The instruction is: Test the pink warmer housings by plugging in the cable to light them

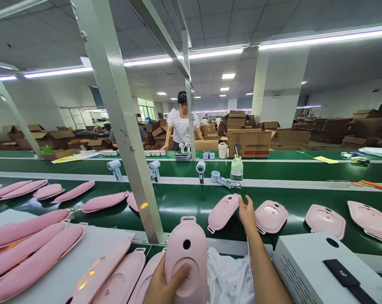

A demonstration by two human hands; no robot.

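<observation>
In my left hand [170,280] is a pink oval plastic shell [191,249], held upright in front of me. It has a dark round hole near the top and a round recess, with my thumb pressed on the recess. My right hand [247,213] reaches over the green conveyor belt, fingers apart, at the right edge of another pink shell [222,214] lying slantwise there. The thumb side seems to touch that edge. Close to its other side lies a further pink shell [271,216]. Several similar shells [121,274] lean in a row left of my left hand.
A metal post [124,118] rises left of centre. At the right stands a white box [330,270] with a black strap; white cloth [227,276] lies between my arms. Handheld fans [201,169] and a green-topped bottle [237,169] stand beyond the belt. A person [181,126] works opposite.
</observation>
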